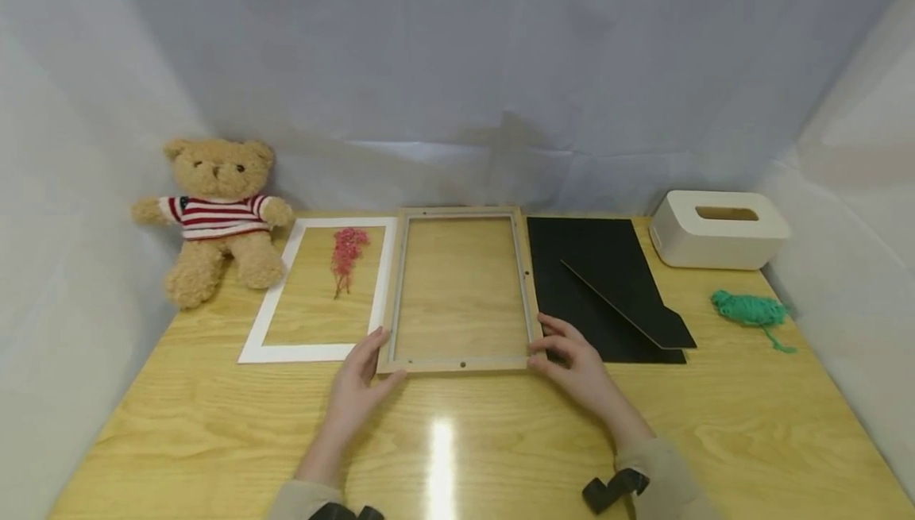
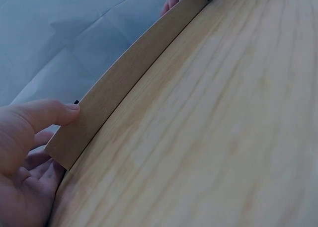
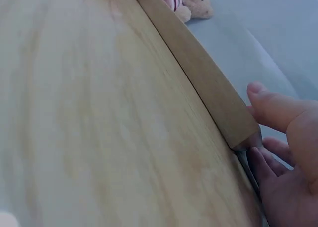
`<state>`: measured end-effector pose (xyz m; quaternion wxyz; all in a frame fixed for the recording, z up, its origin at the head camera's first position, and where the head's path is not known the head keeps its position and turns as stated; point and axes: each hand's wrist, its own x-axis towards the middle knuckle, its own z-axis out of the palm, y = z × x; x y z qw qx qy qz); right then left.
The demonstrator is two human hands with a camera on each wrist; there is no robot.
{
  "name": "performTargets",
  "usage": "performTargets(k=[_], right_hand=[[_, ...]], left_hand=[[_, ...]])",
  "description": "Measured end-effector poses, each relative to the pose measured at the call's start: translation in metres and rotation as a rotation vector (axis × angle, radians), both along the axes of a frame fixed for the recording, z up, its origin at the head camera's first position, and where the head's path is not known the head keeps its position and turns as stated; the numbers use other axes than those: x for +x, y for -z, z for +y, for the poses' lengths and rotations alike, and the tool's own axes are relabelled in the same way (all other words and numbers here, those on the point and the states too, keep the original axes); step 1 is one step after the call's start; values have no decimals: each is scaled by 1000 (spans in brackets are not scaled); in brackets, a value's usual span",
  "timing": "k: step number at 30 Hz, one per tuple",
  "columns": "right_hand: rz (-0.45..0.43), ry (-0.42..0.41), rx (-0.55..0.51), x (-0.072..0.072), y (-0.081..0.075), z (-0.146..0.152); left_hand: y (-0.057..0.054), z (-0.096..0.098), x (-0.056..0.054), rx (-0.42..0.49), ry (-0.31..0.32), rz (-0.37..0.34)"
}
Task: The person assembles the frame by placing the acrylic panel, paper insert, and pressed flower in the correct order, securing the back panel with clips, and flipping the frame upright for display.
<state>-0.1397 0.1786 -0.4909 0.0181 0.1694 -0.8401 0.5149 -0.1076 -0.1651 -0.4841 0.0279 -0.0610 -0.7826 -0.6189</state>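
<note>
Lying flat at the middle of the table (image 1: 214, 441), the wooden picture frame (image 1: 461, 363) has a white mat (image 1: 286, 352) just to its left and a black backing board (image 1: 593, 266) just to its right. The left hand (image 1: 357, 389) touches the frame's near left corner, thumb (image 2: 47, 113) resting on its outer edge, fingers loosely extended. The right hand (image 1: 579, 365) meets the near right corner, fingers lightly curled against it. The frame looks stiff, light, perhaps glazed and fragile; the two near corners seem the safest hold.
</note>
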Motion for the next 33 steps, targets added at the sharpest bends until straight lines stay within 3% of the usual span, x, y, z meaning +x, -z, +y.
performTargets(k=[7,10,14,20,25,33], right_hand=[[26,23,28,7,-8,-4],[43,20,38,2,4,-1],[54,15,40,3,5,0],[39,-15,-7,9,-10,-7],[10,-29,-22,16,-29,-13],[16,-11,-39,16,-30,-12]], left_hand=[[1,1,-2,-17,-4,-26],[1,1,-2,-17,-6,-24],[2,0,-2,-14,-6,-11],[1,-1,1,37,-15,-19],[-10,-4,1,50,-70,-67],[-34,-37,-10,-83,-191,-75]])
